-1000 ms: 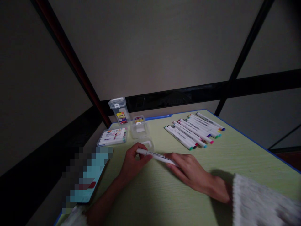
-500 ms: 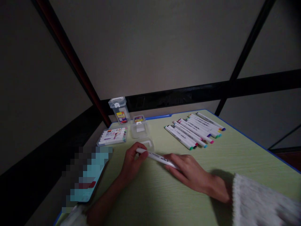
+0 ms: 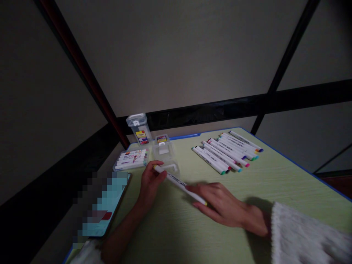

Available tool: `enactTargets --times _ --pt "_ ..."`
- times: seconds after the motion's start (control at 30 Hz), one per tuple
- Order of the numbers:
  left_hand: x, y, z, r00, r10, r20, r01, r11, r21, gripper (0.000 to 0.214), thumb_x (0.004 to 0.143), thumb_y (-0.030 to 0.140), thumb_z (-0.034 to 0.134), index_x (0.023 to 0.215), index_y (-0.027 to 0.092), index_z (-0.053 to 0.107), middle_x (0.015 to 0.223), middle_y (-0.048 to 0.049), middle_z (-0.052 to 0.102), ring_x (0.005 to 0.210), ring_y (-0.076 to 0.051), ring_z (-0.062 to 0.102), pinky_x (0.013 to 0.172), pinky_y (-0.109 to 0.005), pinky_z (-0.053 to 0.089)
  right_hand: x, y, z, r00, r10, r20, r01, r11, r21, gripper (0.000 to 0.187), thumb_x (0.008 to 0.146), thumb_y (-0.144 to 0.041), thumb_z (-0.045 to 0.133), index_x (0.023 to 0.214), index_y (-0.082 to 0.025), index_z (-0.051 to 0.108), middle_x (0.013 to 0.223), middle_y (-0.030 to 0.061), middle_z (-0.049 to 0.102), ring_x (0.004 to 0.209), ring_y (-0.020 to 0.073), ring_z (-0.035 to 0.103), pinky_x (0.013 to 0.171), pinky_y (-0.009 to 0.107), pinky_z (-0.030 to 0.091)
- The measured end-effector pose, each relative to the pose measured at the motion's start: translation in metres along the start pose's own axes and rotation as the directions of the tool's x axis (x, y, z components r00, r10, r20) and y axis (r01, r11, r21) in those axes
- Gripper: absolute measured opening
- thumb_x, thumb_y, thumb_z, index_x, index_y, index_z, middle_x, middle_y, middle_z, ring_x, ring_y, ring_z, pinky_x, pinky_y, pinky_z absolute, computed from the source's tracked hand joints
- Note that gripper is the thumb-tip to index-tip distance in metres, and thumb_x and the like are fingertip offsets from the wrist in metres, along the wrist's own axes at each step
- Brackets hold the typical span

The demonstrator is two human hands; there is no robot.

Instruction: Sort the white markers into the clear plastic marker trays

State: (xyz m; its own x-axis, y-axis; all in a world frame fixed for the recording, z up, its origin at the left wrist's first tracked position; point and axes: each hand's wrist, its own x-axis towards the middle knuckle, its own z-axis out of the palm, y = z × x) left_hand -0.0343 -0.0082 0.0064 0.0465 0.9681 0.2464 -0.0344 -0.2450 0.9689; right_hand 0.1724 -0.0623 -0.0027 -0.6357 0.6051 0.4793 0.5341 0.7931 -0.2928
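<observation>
A white marker [image 3: 176, 182] with yellow ends slants over the table between my hands, its left end higher in the picture. My left hand [image 3: 151, 181] pinches it near the upper left end. Around its lower right part are the fingers of my right hand [image 3: 221, 203], index finger laid on the barrel and thumb below, close to the yellow tip. Just behind my left hand is a clear plastic lid or case [image 3: 173, 168], partly hidden by the fingers.
Several white markers [image 3: 220, 156] with coloured ends lie in a row at right. A flat case of markers [image 3: 132, 160], a tall clear box [image 3: 140, 130] and a small clear open box [image 3: 163, 151] stand at back left. A phone [image 3: 110, 209] lies at the left edge.
The marker has tilted more steeply, and its yellow ends now show. My left hand has moved slightly up and left; my right fingers have shifted along the barrel.
</observation>
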Motion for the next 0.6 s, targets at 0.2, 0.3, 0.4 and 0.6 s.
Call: enactTargets --times 0.2,0.3,0.4,0.6 --pt "-0.0007 -0.0001 0.0003 1.0 -0.018 -0.001 0.018 1.0 -0.012 0.032 0.065 0.023 0.063 0.092 0.019 0.048 0.058 0.0071 0.05 0.053 -0.007 0.044 0.05 -0.017 0.034 0.0001 -0.0019 -0.0012 0.997 -0.077 0.032 0.079 0.995 -0.054 0.035 0.093 -0.035 0.027 0.114 -0.014 0.046 0.084 0.0074 0.062 0.071 0.016 0.059 0.064 0.029 0.046" --pt "-0.0012 0.001 0.0017 1.0 -0.02 0.005 0.02 1.0 0.003 0.032 0.066 0.023 0.062 0.094 0.019 0.047 0.058 0.0074 0.049 0.052 -0.007 0.043 0.05 -0.017 0.035 0.0003 -0.0028 -0.0024 0.995 -0.089 0.055 0.092 0.994 -0.063 0.037 0.093 -0.037 0.026 0.114 -0.014 0.046 0.082 0.0068 0.061 0.068 0.0158 0.058 0.061 0.029 0.045" --pt "-0.0014 0.0025 0.0031 0.999 -0.017 0.03 0.015 0.999 0.037 0.032 0.069 0.024 0.06 0.098 0.019 0.046 0.057 0.0072 0.048 0.052 -0.007 0.043 0.049 -0.017 0.034 0.0011 -0.004 -0.0039 0.99 -0.122 0.073 0.128 0.988 -0.082 0.04 0.093 -0.038 0.023 0.114 -0.013 0.046 0.08 0.0068 0.061 0.064 0.0158 0.058 0.058 0.028 0.044" --pt "-0.0014 0.0036 0.0038 0.997 -0.009 0.078 0.0 0.994 0.114 0.031 0.072 0.028 0.057 0.1 0.017 0.049 0.06 0.0057 0.046 0.054 -0.008 0.043 0.051 -0.019 0.036 0.0024 -0.0063 -0.0053 0.981 -0.18 0.07 0.187 0.974 -0.129 0.047 0.093 -0.041 0.014 0.108 -0.013 0.049 0.078 0.0071 0.062 0.061 0.0154 0.057 0.054 0.028 0.042"
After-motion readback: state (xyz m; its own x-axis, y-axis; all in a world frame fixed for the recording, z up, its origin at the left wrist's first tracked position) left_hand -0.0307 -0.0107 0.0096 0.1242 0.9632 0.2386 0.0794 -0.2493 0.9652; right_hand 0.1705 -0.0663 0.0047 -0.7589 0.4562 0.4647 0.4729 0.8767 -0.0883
